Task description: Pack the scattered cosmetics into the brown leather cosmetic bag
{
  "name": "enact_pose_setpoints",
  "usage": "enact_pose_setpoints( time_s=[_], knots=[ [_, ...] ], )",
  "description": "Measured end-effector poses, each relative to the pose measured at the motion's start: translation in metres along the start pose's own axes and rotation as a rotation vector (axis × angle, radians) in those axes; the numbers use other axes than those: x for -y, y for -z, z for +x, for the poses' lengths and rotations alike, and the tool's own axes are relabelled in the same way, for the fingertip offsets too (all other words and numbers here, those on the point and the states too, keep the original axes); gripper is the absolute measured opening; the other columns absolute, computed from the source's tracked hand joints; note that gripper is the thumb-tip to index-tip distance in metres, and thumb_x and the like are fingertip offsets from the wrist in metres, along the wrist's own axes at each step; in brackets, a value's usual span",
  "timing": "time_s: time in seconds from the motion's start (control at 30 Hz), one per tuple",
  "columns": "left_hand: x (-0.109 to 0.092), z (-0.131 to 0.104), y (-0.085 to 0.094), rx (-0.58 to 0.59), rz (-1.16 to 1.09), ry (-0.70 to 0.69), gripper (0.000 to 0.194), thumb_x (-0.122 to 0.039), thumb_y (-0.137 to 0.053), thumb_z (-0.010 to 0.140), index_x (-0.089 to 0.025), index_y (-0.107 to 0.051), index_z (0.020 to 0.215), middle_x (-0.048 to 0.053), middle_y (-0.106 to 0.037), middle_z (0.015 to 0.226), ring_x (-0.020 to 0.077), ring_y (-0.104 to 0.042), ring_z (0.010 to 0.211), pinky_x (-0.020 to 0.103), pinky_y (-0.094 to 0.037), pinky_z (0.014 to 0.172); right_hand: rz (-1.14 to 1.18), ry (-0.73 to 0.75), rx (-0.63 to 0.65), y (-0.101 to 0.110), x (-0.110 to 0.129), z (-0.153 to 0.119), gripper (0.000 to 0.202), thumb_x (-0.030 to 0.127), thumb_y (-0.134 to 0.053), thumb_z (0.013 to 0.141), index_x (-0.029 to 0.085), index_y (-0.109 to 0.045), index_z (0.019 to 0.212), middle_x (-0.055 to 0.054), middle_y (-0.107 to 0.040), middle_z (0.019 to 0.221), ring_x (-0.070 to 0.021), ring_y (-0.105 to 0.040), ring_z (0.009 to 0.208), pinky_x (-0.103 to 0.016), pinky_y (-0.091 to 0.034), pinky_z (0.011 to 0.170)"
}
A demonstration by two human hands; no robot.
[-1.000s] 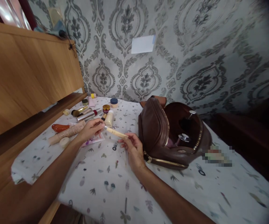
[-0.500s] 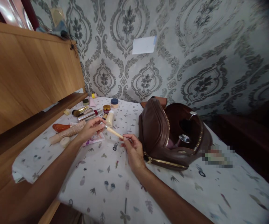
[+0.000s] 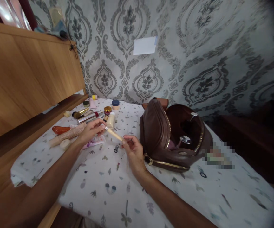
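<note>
A slim cream-coloured tube with a silvery end [image 3: 114, 133] is held between my two hands above the patterned cloth. My left hand [image 3: 93, 129] pinches its silvery end. The fingertips of my right hand [image 3: 133, 152] close on the opposite end. Under and beside my left hand lie a beige tube [image 3: 68, 134], a small round cream-coloured item [image 3: 65, 144] and a white-and-purple tube [image 3: 94, 141], partly covered by the hand. A pale squeeze tube [image 3: 111, 119] is just beyond my left fingers. To the right of my right hand stands an unzipped brown leather bag [image 3: 156, 133].
Several cosmetics lie at the back left: a makeup brush [image 3: 80, 113], an orange-red item [image 3: 60, 129], a gold-lidded jar [image 3: 107, 110] and a blue-lidded jar [image 3: 115, 104]. Silver-topped items [image 3: 185, 139] show inside the bag. A wooden panel [image 3: 32, 63] borders the left; patterned wallpaper [image 3: 125, 76] rises behind.
The view has shifted slightly, so everything sits a little further left. Both hands keep the same hold on the slim tube.
</note>
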State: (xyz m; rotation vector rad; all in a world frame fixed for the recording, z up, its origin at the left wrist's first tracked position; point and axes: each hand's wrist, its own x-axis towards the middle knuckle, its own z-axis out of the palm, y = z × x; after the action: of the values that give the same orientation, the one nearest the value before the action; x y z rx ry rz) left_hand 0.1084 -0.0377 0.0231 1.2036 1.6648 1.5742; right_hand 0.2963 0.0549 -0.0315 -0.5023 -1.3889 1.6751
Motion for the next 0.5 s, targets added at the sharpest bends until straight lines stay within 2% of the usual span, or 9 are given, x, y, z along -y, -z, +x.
enact_pose_setpoints(
  time_s=[0.33, 0.5],
  knots=[
    [0.0006, -0.0022, -0.0003, -0.037, -0.042, -0.019, 0.030, -0.042, -0.071, 0.081, -0.016, -0.064, 0.095, -0.002, -0.059, 0.066, 0.0097, -0.051, 0.058, 0.020, -0.040, 0.054, 0.057, -0.037, -0.051, -0.0027, -0.0039, 0.0009, 0.029, 0.034, -0.075, 0.069, 0.021, -0.061, 0.090, -0.003, -0.061, 0.091, -0.0169, -0.059, 0.079, -0.028, -0.054, 0.064],
    [-0.0062, -0.0050, -0.0021, -0.128, -0.088, 0.012, 0.035, -0.046, -0.076, 0.077, -0.017, -0.066, 0.094, -0.001, -0.063, 0.069, 0.0097, -0.055, 0.060, 0.020, -0.044, 0.057, 0.142, -0.087, -0.086, -0.0048, -0.0046, 0.0025, 0.040, 0.034, -0.077, 0.064, 0.022, -0.059, 0.098, -0.003, -0.060, 0.089, -0.0173, -0.060, 0.081, -0.026, -0.054, 0.060]
  ],
)
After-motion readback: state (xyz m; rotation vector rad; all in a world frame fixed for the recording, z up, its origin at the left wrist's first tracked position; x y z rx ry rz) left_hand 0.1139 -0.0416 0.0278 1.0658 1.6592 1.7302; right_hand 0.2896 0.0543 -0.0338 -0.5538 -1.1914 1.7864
